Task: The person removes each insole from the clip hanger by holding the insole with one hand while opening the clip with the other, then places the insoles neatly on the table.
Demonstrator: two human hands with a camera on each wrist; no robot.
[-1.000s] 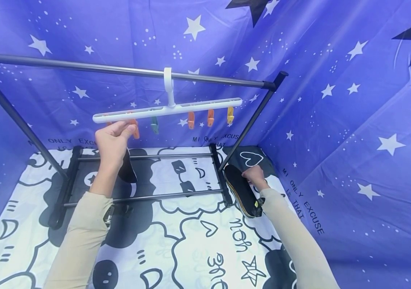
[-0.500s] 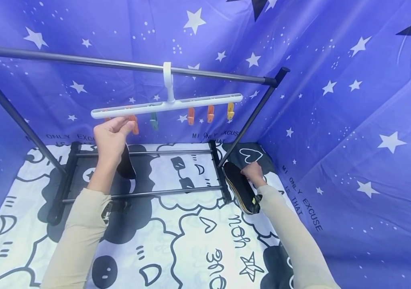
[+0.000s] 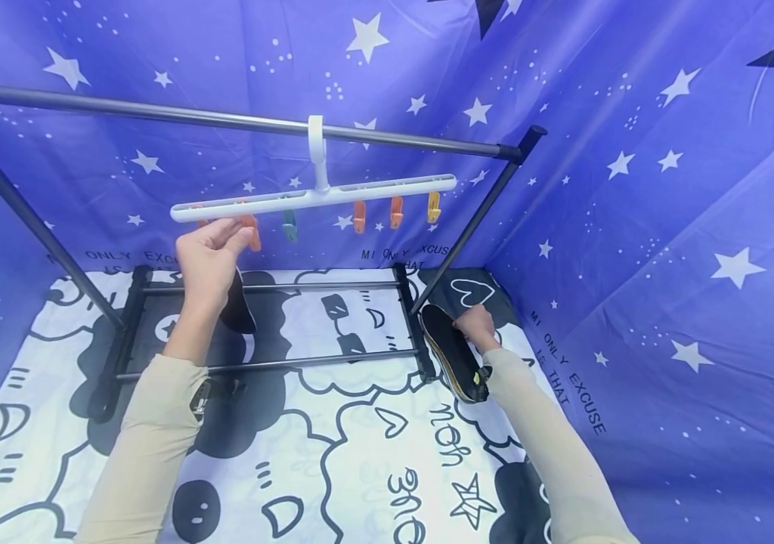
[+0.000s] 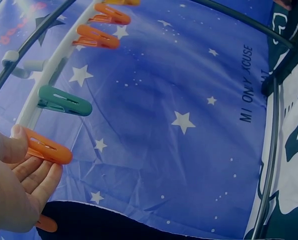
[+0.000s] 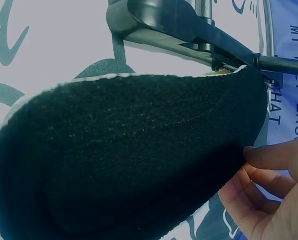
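Observation:
My left hand (image 3: 210, 261) pinches an orange clothes peg (image 4: 51, 148) between thumb and fingers, under the left half of a white hanger (image 3: 373, 193). Beyond that hand, another orange peg (image 4: 47, 223) is mostly hidden, right at the edge of a black insole (image 3: 240, 308) hanging down behind the wrist. Lower on the right, my right hand (image 3: 478, 326) holds a second black insole (image 5: 129, 155) by its side edge, thumb on top and fingers beneath. This insole has a fuzzy upper face and a pale rim, and lies tilted beside the rack's right foot.
The hanger hooks over the top bar (image 3: 176, 115) of a dark metal rack. A green peg (image 4: 65, 101), orange pegs (image 3: 397, 212) and a yellow peg (image 3: 434, 207) hang along it. Lower rails (image 3: 319, 365) cross above a black-and-white printed cloth (image 3: 360, 423); starry blue drapes (image 3: 666, 227) surround it.
The head view has tilted down slightly, so everything sits a little higher in it. Both hands keep their hold on the peg and the insole.

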